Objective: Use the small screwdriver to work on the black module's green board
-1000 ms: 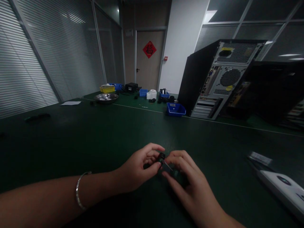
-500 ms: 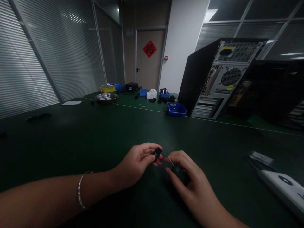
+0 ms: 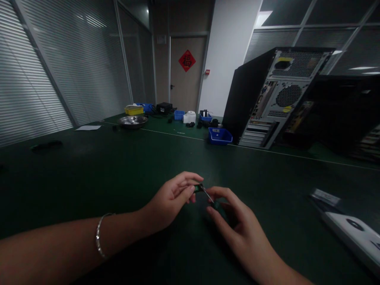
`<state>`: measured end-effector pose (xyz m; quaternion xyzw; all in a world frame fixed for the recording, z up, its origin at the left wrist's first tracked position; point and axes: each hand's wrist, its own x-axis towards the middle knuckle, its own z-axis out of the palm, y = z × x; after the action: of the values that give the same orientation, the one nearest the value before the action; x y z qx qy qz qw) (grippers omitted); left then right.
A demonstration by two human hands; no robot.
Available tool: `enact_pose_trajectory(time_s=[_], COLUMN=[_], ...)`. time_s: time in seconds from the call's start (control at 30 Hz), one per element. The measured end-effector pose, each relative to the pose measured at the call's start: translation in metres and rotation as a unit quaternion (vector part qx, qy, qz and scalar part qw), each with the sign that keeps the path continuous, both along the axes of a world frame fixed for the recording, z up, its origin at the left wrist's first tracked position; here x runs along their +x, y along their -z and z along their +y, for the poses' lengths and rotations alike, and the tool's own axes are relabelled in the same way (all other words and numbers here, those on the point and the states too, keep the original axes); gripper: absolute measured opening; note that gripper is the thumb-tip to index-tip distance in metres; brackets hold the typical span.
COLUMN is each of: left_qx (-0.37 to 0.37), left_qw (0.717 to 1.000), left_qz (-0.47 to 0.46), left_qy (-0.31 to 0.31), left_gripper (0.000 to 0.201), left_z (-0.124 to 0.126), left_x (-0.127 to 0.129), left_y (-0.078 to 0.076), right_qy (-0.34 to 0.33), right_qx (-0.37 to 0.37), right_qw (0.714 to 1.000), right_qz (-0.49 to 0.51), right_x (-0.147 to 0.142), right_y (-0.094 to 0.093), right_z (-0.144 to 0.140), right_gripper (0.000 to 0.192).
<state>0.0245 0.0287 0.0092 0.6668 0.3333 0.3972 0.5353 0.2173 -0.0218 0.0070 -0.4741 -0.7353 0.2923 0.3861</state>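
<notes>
Pinched between the thumb and fingers of my left hand (image 3: 173, 200) is a small green circuit board (image 3: 197, 188) with a dark end; the fingers hide part of it. My right hand (image 3: 237, 221) is closed around the dark green handle of a screwdriver (image 3: 219, 209). The screwdriver's thin metal shaft slants up and left, its tip at the dark end of the board. Whether the tip touches the board or sits in a screw is too small to make out. Both hands are above the dark green table (image 3: 124, 166).
A blue bin (image 3: 220, 136) stands beside a black computer tower (image 3: 249, 99). At the back left are a metal bowl (image 3: 132, 122) and a yellow bin (image 3: 134, 110). A white device (image 3: 353, 233) lies at the right, a dark object (image 3: 46, 145) at the left.
My left hand has turned the small board, so more of its green face shows. The screwdriver's tip has come up to the board's dark end.
</notes>
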Motion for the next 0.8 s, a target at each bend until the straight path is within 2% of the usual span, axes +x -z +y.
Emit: enact_pose_trajectory(time_s=[0.1, 0.3, 0.53, 0.8], left_qx=[-0.015, -0.048, -0.049, -0.054], left_qw=[1.000, 0.997, 0.999, 0.998], left_qz=[-0.017, -0.059, -0.017, -0.037], left_qy=[-0.004, 0.021, -0.001, 0.017], left_gripper=[0.020, 0.020, 0.019, 0.014], left_z=[-0.0006, -0.0002, 0.0025, 0.0035], left_x=[0.0002, 0.0008, -0.0013, -0.0002], left_y=[0.0001, 0.0012, 0.0009, 0.0021], right_qy=[-0.003, 0.002, -0.001, -0.015], right_qx=[-0.002, -0.001, -0.016, -0.011], right_qw=[1.000, 1.000, 0.999, 0.997], right_qz=[-0.013, 0.005, 0.042, 0.079], right_x=[-0.0005, -0.0019, -0.0012, -0.0014], right_y=[-0.0004, -0.0040, -0.0066, -0.0023], right_z=[0.0011, 0.0001, 0.0001, 0.0015], right_gripper=[0.023, 0.023, 0.024, 0.026])
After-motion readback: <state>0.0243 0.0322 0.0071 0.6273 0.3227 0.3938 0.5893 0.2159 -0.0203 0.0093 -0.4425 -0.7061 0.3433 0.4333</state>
